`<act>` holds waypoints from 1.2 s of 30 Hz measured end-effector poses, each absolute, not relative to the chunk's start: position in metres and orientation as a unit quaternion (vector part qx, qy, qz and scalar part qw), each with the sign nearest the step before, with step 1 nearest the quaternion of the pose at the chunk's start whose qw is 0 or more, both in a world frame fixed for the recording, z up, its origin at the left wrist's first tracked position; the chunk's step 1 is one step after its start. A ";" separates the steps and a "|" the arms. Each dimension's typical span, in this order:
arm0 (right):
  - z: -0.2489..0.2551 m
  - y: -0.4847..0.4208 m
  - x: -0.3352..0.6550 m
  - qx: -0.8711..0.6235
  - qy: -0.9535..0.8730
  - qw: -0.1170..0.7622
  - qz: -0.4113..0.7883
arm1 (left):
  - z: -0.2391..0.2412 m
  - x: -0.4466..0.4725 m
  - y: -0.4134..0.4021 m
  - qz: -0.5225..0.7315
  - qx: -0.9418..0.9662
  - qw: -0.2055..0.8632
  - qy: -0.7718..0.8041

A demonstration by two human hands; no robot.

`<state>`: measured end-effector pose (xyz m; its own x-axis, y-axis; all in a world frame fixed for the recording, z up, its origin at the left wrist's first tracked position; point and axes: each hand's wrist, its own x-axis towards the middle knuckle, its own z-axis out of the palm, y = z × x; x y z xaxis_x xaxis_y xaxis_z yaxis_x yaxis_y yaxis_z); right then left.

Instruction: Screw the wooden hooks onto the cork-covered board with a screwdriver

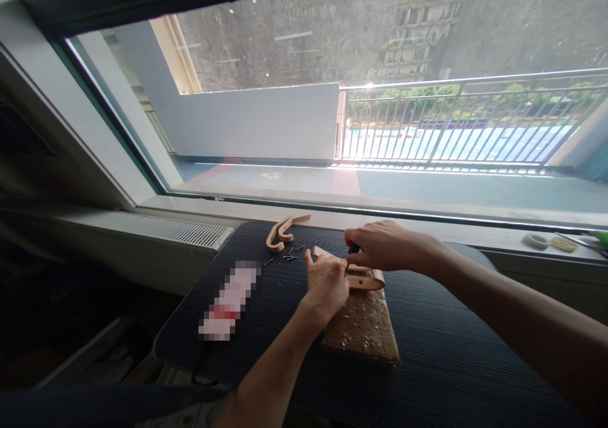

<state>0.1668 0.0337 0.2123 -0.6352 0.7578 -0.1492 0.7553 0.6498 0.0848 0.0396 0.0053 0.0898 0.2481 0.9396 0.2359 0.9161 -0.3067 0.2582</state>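
Note:
My right hand [380, 244] is closed round the dark handle of a screwdriver [353, 251], its shaft pointing down. My left hand [327, 282] is closed against a curved wooden hook [363, 282], with its fingertips close to the screwdriver's lower end. The hook has a hole in its side and lies across a brown block [363, 333] wrapped in clear, creased film. More pale wood [323, 251] shows behind my left hand. The screwdriver's tip is hidden by my fingers.
Two more wooden hooks [278, 233] lie at the back of the black table [427, 352], with several loose screws [289, 256] before them. A blurred pink-and-white item [230, 301] is at left. Tape rolls [564, 244] sit on the windowsill, right.

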 end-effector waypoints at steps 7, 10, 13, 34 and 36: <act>0.215 0.028 0.165 0.400 0.912 0.086 0.003 | 0.089 0.041 0.005 0.167 0.788 0.034 0.591; 0.208 0.029 0.160 0.414 0.907 0.082 0.013 | 0.089 0.041 0.005 0.168 0.790 0.033 0.589; 0.208 0.030 0.159 0.424 0.902 0.082 0.021 | 0.090 0.041 0.005 0.169 0.792 0.036 0.586; 0.213 0.032 0.173 0.386 0.921 0.058 -0.019 | 0.091 0.041 0.004 0.159 0.792 0.034 0.589; 0.213 0.031 0.173 0.376 0.924 0.059 -0.030 | 0.090 0.041 0.005 0.164 0.791 0.029 0.588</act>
